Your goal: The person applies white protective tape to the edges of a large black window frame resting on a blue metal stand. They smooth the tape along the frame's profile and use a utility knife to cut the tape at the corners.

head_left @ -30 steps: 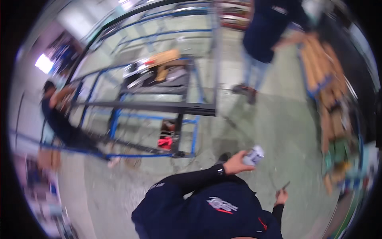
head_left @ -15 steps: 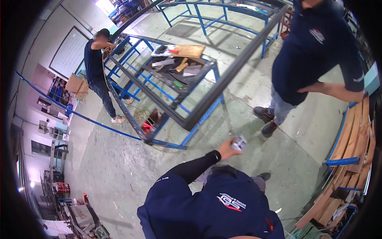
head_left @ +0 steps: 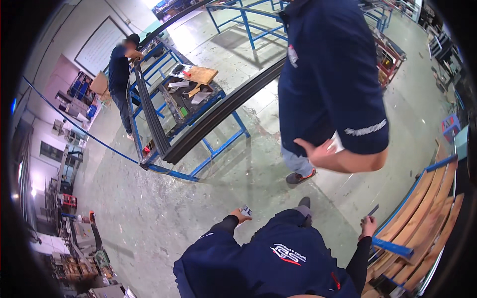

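In front of my body at the left, my left hand (head_left: 239, 215) is closed on a small white-and-dark box-like piece (head_left: 247, 211), too small to name closer. My right hand (head_left: 368, 227), low at the right beside a stack of wooden boards (head_left: 417, 208), grips a thin dark flat strip (head_left: 373, 210). Beyond my left hand, a long black profile frame (head_left: 218, 114) lies across a blue metal workbench (head_left: 171, 175). A wooden board (head_left: 202, 75) and small tools rest on the bench's shelf.
A co-worker in dark blue (head_left: 330, 79) stands close ahead, arms folded or held at the waist. Another person (head_left: 119, 69) leans over the bench's far left end. A blue bar (head_left: 407, 248) juts from the board rack. Machines (head_left: 82, 236) line the left.
My view has swung right and I have come nearer the co-worker. My left hand has lowered with the small piece. My right hand has come into view, holding the strip.
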The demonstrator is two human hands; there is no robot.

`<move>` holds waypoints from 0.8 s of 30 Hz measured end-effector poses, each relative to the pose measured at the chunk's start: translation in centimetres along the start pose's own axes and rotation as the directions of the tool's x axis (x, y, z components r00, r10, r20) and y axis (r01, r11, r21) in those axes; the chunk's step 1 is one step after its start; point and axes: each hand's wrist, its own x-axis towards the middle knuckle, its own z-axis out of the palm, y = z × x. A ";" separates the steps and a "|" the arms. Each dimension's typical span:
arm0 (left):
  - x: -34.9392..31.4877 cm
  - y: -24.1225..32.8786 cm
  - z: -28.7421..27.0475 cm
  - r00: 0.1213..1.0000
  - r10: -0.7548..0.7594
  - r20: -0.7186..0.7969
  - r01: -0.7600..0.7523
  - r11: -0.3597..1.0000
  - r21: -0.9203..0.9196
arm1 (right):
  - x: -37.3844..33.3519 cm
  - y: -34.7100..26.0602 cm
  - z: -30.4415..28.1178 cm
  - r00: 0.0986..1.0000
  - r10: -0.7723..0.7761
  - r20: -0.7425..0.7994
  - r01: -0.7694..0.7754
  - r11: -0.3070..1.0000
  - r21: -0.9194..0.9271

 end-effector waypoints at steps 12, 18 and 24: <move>1.8 40.5 4.9 0.989 0.145 0.004 -0.139 0.953 -0.270 | 27.8 -1.1 -1.7 0.964 0.070 0.258 0.080 0.847 -0.526; 3.8 53.0 12.3 0.992 -0.126 -0.023 0.100 0.878 -0.467 | 43.5 -10.6 -4.5 0.934 -0.176 0.310 0.332 0.744 -0.580; 9.7 59.0 17.6 0.921 -0.342 0.188 0.370 0.919 -0.140 | 54.8 -23.2 -7.5 0.975 0.085 0.207 -0.019 0.952 -0.306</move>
